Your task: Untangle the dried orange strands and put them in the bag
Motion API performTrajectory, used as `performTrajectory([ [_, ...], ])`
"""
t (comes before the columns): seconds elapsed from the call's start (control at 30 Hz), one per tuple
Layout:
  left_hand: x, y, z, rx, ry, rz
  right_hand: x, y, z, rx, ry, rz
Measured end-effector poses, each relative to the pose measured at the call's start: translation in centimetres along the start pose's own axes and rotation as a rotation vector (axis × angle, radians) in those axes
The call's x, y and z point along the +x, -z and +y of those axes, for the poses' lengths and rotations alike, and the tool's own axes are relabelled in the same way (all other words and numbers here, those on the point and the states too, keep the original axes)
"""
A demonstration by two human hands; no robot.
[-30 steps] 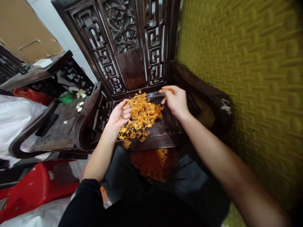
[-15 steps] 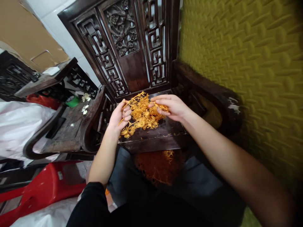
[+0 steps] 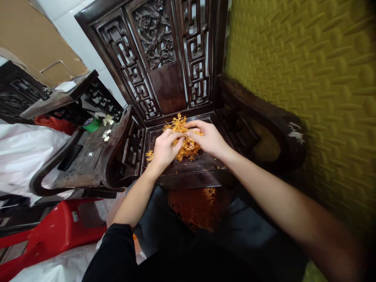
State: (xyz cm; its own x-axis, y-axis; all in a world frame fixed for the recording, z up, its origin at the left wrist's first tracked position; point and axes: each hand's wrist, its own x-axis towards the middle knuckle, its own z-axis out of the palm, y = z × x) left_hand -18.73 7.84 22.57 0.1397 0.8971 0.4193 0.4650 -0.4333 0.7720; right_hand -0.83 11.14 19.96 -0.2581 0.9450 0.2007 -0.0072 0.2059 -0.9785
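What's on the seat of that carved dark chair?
A heap of orange sprigs lies on the seat. The left hand and right hand cover part of the heap, so what's beneath them can't be seen.

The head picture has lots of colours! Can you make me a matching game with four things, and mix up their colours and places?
Things:
1. Sprigs
2. Chair back
3. Plastic seat
4. Bumpy panel

Colours and places:
A. Red, at the lower left
B. Yellow-green, at the right
C. Orange, right by the fingers
D. Dark and carved, at the top, behind the pile

Right pairs: 1-C, 2-D, 3-A, 4-B
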Motion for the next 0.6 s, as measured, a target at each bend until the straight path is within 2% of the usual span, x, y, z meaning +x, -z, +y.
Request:
performTrajectory([
  [0.17,-0.4,-0.5,0.4,-0.039,0.11,0.04,-0.2,-0.1,-0.5,-0.097,0.039,-0.016],
  [0.27,-0.2,-0.5,0.4,-0.061,0.145,0.08,-0.7,0.0,-1.1,-0.241,0.049,-0.064],
  [0.37,0.2,-0.2,0.0,0.014,0.082,0.008,-1.1,0.3,-1.4,-0.349,0.062,-0.087],
  [0.47,0.3,0.0,-0.4,0.043,-0.012,-0.1,-1.1,0.7,-1.3,-0.327,0.04,-0.069],
  [0.6,-0.1,-0.3,-0.4,0.056,-0.067,-0.143,-0.8,0.9,-1.0,-0.369,0.071,-0.009],
])
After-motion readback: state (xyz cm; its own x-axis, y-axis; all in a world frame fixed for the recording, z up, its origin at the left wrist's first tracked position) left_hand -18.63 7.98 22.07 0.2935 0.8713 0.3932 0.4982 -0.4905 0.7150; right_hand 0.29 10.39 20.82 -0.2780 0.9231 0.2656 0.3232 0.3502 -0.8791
